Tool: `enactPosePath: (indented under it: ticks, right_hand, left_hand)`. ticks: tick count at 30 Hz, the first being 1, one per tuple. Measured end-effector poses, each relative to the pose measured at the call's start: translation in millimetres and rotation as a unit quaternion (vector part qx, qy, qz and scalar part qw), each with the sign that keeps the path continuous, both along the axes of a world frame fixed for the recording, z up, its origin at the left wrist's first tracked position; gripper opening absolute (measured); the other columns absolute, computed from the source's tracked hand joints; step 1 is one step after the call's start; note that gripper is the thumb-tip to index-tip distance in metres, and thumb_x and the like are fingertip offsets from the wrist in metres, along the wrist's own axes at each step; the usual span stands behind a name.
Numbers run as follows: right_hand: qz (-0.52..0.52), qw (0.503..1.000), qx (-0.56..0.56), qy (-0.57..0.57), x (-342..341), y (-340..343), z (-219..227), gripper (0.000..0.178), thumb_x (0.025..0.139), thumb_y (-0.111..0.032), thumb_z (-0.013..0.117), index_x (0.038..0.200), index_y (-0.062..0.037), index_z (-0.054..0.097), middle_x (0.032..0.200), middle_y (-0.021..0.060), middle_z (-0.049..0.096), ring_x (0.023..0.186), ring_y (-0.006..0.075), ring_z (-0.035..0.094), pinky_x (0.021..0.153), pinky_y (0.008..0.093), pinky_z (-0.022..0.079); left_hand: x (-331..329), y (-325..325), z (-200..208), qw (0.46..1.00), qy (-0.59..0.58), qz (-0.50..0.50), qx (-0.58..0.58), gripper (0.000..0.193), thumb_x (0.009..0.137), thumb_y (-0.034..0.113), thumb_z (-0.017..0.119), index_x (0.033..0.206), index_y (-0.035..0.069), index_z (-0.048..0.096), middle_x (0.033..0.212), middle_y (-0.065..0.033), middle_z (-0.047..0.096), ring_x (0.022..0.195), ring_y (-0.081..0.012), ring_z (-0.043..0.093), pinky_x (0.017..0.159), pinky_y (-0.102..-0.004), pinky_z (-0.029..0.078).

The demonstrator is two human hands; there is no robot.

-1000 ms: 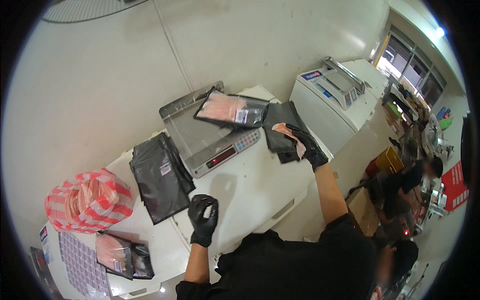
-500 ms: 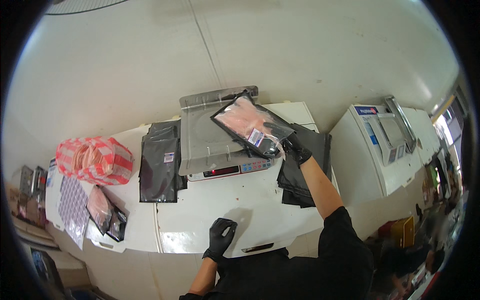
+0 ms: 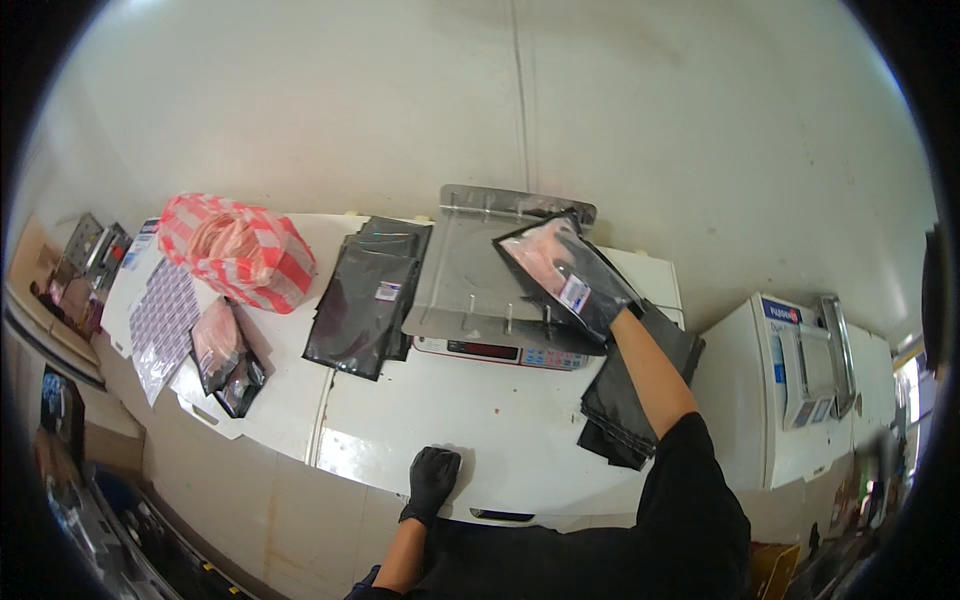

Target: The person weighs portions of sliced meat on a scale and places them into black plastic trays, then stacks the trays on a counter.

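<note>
My right hand (image 3: 597,300), in a black glove, reaches over the metal scale pan (image 3: 470,260). Its stretched fingers lie flat at a clear-fronted black pouch (image 3: 540,252) of pink meat with a small label. Whether the fingers are inside the pouch or on top is hard to tell through the film. Below the pan shows the scale's red display and button panel (image 3: 553,358). My left hand (image 3: 434,482), also black-gloved, rests as a closed fist on the white top (image 3: 400,410) near its front edge, with nothing visible in it.
Black pouches lie in stacks left (image 3: 362,290) and right (image 3: 640,385) of the scale. Farther left stand a red-and-white striped bag (image 3: 285,265) of pink meat, a filled pouch (image 3: 218,345) and a label sheet (image 3: 172,315). A white chest (image 3: 735,390) carries another scale (image 3: 805,370) at right.
The view has shifted, so the bench appears farther right. My right hand has moved farther up over the pouch, covering more of the meat. My left hand has closed into a tighter fist.
</note>
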State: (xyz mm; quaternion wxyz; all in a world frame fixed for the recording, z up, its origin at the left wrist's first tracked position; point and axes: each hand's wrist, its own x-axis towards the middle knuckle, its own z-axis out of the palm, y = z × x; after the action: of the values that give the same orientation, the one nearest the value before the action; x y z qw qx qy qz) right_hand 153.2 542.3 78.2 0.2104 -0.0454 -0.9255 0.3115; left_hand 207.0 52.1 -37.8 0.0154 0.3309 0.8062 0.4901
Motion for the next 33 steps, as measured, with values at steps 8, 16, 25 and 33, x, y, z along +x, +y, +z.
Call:
enactPosePath:
  ticks: [8,16,25,33]
  right_hand:
    - [-0.066,0.983,-0.17,-0.025,0,-34,44,0.046,0.094,-0.027,0.066,0.135,-0.0057,0.06,0.128,0.0063,0.061,0.117,0.019,0.057,0.101,0.0319,0.046]
    - [-0.069,0.986,-0.149,-0.037,-1,-36,42,0.05,0.095,-0.03,0.066,0.137,-0.0041,0.059,0.128,0.008,0.062,0.115,0.0207,0.058,0.099,0.0334,0.047]
    - [-0.21,0.976,0.026,-0.058,147,-56,2,0.047,0.1,-0.026,0.058,0.139,0.0002,0.055,0.137,0.0153,0.058,0.127,0.027,0.053,0.105,0.0392,0.044]
    - [-0.32,0.882,0.056,0.341,189,-158,-26,0.049,0.104,-0.03,0.048,0.14,0.002,0.055,0.141,0.0194,0.058,0.135,0.031,0.05,0.11,0.0431,0.042]
  left_hand:
    - [0,1,7,1.0,0.021,-0.003,0.009,0.004,0.082,0.005,0.075,0.082,0.005,0.07,0.083,-0.0106,0.069,0.081,-0.0326,0.065,0.073,-0.0427,0.052]
    - [-6,-1,8,0.999,-0.022,-0.028,0.014,0.004,0.084,0.007,0.074,0.084,0.004,0.071,0.086,-0.0113,0.069,0.083,-0.033,0.065,0.075,-0.0423,0.052]
    - [-41,-77,35,0.997,0.024,0.027,0.075,0.011,0.08,0.002,0.076,0.09,0.004,0.071,0.091,-0.012,0.07,0.089,-0.0323,0.066,0.081,-0.0427,0.052]
    - [-222,-264,46,0.951,0.244,0.188,0.029,0.02,0.076,-0.004,0.068,0.094,0.005,0.07,0.094,-0.0144,0.068,0.093,-0.0358,0.065,0.089,-0.0439,0.052]
